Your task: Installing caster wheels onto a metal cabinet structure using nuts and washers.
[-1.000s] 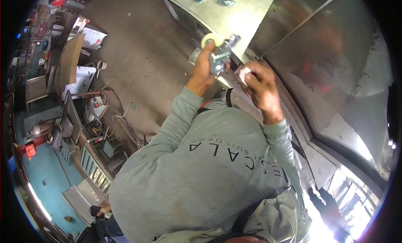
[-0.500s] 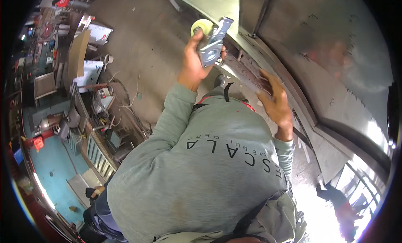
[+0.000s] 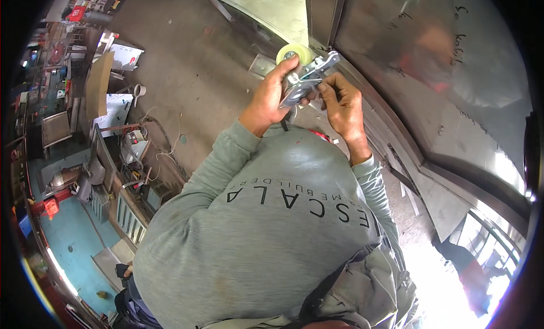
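My left hand point(image 3: 269, 96) is closed around what looks like a caster wheel point(image 3: 310, 75), held up in front of my torso. It has a pale yellow wheel point(image 3: 301, 50) and a shiny metal bracket with a plate. The thumb lies along the metal beside the wheel. At the bracket's right edge my right hand point(image 3: 344, 109) has its fingers curled, thumb and fingertips pinching at the metal. Any small part between those fingertips cannot be made out.
A large metal-framed panel point(image 3: 408, 62) with handwriting stands close on my right. On the left are a cluttered workbench point(image 3: 127, 210), a cardboard sheet point(image 3: 99, 85) and white boards point(image 3: 115, 111). Cables point(image 3: 164, 153) lie on the floor. Another person's hand point(image 3: 128, 270) shows at lower left.
My right hand has come in from the right, where it hung open and apart, and now pinches at the caster wheel. The left hand has brought the caster slightly right and lower.
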A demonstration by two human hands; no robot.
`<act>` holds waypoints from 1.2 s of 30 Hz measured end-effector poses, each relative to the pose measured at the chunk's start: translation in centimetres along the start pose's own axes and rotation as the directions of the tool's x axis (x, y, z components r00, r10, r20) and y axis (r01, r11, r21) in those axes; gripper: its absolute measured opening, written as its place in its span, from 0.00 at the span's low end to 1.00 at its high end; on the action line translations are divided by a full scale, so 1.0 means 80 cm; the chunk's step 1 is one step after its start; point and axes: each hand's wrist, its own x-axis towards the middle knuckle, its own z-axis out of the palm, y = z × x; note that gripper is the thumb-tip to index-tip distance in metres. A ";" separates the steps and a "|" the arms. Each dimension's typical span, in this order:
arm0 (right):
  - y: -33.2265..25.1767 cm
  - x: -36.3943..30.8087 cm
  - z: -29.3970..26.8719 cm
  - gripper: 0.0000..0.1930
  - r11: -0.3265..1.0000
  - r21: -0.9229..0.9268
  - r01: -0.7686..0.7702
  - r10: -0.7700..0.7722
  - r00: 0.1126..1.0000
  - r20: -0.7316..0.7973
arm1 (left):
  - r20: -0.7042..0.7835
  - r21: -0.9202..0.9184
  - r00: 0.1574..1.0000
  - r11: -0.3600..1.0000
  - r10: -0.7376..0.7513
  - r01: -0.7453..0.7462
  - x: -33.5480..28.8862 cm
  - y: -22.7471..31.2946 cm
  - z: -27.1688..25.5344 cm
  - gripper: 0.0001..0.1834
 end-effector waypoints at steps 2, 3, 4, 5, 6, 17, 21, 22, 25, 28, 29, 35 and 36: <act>-0.010 0.001 0.003 0.07 0.992 -0.091 0.088 -0.081 0.993 0.083 | -0.044 -0.039 0.999 0.999 0.007 -0.009 0.001 0.002 -0.004 0.24; -0.009 0.002 0.006 0.07 0.992 -0.089 0.086 -0.079 0.993 0.085 | -0.037 -0.038 0.999 0.999 -0.032 0.030 0.002 0.003 -0.013 0.24; -0.008 0.002 0.009 0.09 1.000 0.007 -0.005 0.005 0.995 0.101 | -0.030 -0.037 0.997 0.997 -0.071 0.070 0.001 0.003 -0.016 0.23; -0.006 0.001 0.011 0.11 0.990 0.102 -0.100 0.087 0.988 0.124 | -0.062 -0.044 0.996 0.997 -0.070 0.067 0.001 -0.003 -0.015 0.23; 0.000 0.003 0.008 0.11 0.989 0.103 -0.104 0.090 0.988 0.126 | -0.065 -0.046 0.995 0.997 -0.072 0.069 0.003 -0.008 -0.013 0.23; 0.000 -0.016 -0.009 0.12 0.837 0.484 -0.254 0.241 0.966 0.089 | -0.113 0.229 0.993 0.973 0.034 -0.007 0.005 -0.008 0.022 0.26; -0.023 -0.013 -0.012 0.06 0.972 -0.201 0.122 -0.135 0.990 -0.049 | 0.075 0.121 0.991 0.988 -0.110 0.100 0.001 0.017 0.005 0.23; -0.025 -0.009 -0.006 0.05 0.946 -0.265 0.185 -0.203 0.978 -0.044 | 0.091 0.076 0.992 0.994 -0.091 0.084 -0.007 0.020 0.002 0.22; -0.004 -0.016 -0.005 0.13 0.999 -0.022 0.039 -0.041 0.997 -0.062 | -0.161 0.325 0.986 0.946 0.045 0.010 -0.019 -0.001 -0.013 0.21; 0.003 -0.001 0.011 0.12 1.000 0.020 -0.009 0.007 0.992 0.126 | -0.303 0.413 0.928 0.907 0.216 -0.076 -0.021 -0.010 -0.018 0.22; 0.010 -0.002 0.018 0.08 1.000 0.000 -0.013 0.012 0.997 0.079 | -0.310 0.359 0.924 0.928 0.222 -0.103 -0.024 -0.013 -0.007 0.22; 0.035 0.014 0.061 0.08 0.983 0.178 -0.047 -0.021 0.933 0.360 | -0.478 0.309 0.785 0.912 0.393 -0.268 -0.098 -0.020 -0.020 0.23; 0.043 0.021 0.071 0.10 0.991 0.123 -0.054 -0.007 0.891 0.453 | -0.531 0.310 0.767 0.925 0.360 -0.220 -0.103 -0.031 -0.049 0.23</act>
